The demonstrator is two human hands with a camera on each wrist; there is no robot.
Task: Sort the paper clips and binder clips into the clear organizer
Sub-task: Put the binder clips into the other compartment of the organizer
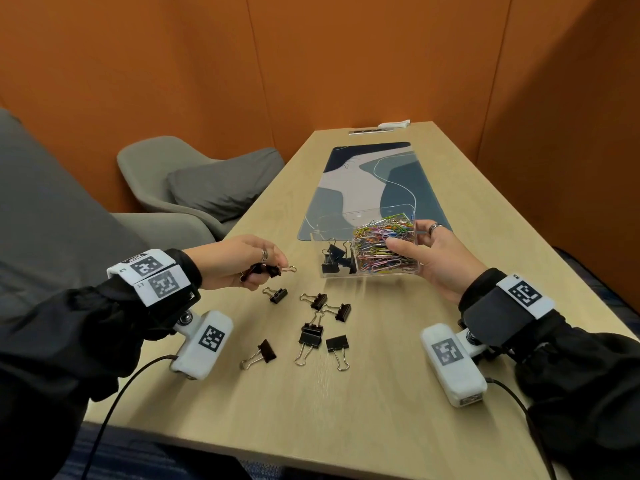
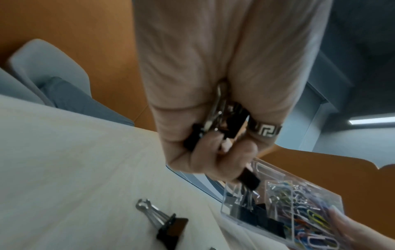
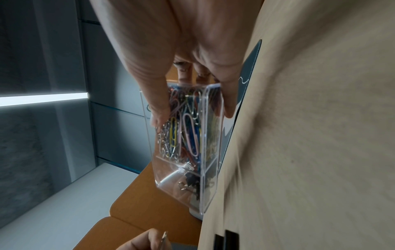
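Note:
My right hand [image 1: 420, 252] grips the clear organizer [image 1: 332, 270] by its right end, thumb on the near wall, and tilts it on the table. Its right compartment is full of coloured paper clips [image 1: 382, 245]; the left one holds a few black binder clips [image 1: 334, 259]. My left hand [image 1: 256, 263] hovers left of the organizer, fingers curled round a bunch of black binder clips [image 1: 268, 270]; the left wrist view shows these held binder clips [image 2: 215, 128] packed in the fist. Several loose binder clips [image 1: 313, 332] lie on the table in front of me.
A blue patterned desk mat [image 1: 374, 181] lies behind the organizer on the light wood table [image 1: 363, 403]. Grey chairs [image 1: 194, 181] stand to the left, orange walls behind. A white cloth [image 1: 394, 124] sits at the far table edge.

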